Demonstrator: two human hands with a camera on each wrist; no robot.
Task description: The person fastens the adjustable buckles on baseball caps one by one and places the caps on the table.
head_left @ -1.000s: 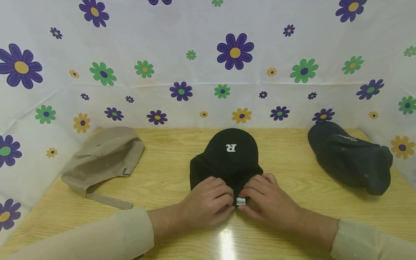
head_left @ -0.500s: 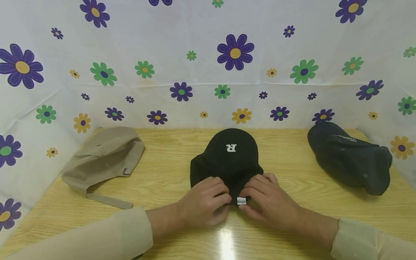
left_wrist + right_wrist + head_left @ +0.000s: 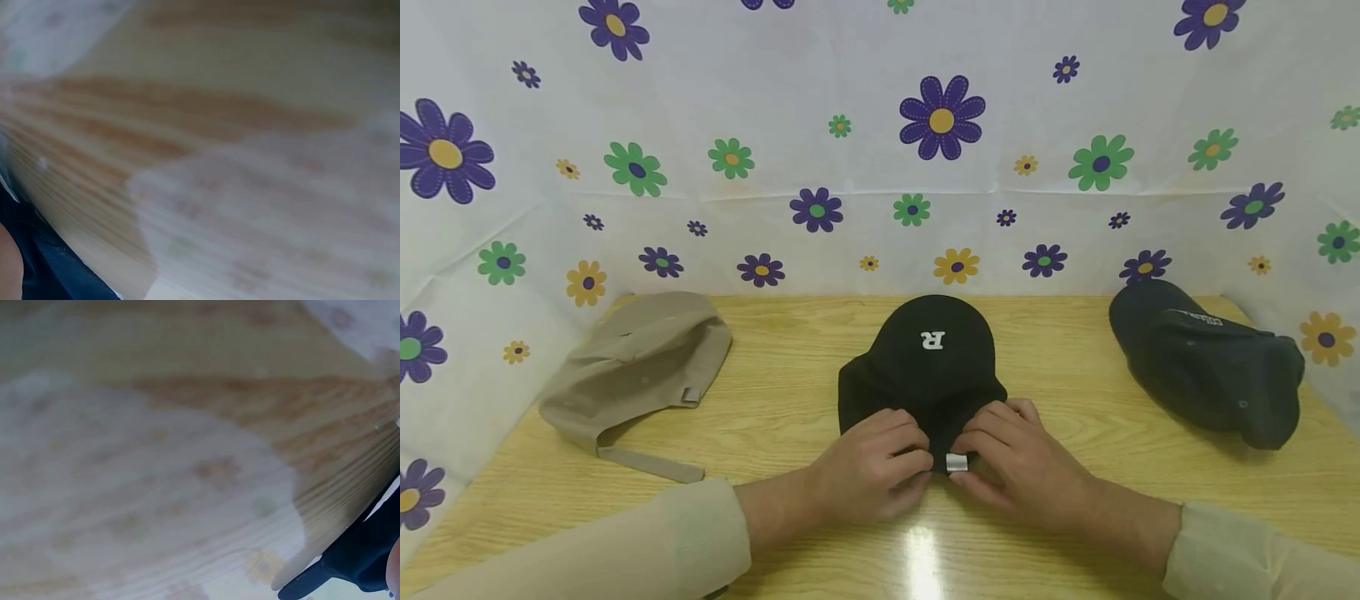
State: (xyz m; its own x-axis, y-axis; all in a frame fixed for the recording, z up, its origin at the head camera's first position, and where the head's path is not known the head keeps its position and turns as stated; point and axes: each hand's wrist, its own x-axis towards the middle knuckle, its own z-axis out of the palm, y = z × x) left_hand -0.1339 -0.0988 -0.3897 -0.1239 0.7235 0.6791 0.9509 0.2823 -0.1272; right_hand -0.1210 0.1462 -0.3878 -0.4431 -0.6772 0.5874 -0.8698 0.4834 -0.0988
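Observation:
A black cap (image 3: pixel 934 333) with a white R lies in the middle of the table, its crown towards me. At its near edge my left hand (image 3: pixel 880 467) pinches the fabric just left of a silver buckle (image 3: pixel 957 462). From the other side my right hand (image 3: pixel 1018 467) grips the cap's edge by that buckle, thumb below and fingers above. The fingertips of both hands are partly hidden. In the left wrist view a dark part of the cap (image 3: pixel 53 259) shows at the lower left; in the right wrist view it (image 3: pixel 362 553) shows at the lower right.
A beige cap (image 3: pixel 647 358) lies at the left with its strap undone. At the right is a navy cap (image 3: pixel 1206 358) on its side. Behind the wooden table (image 3: pixel 775 367) hangs a white flowered cloth (image 3: pixel 865 92).
My left hand has shifted slightly left, away from the silver buckle, leaving a small gap. The right hand and the caps have stayed in place.

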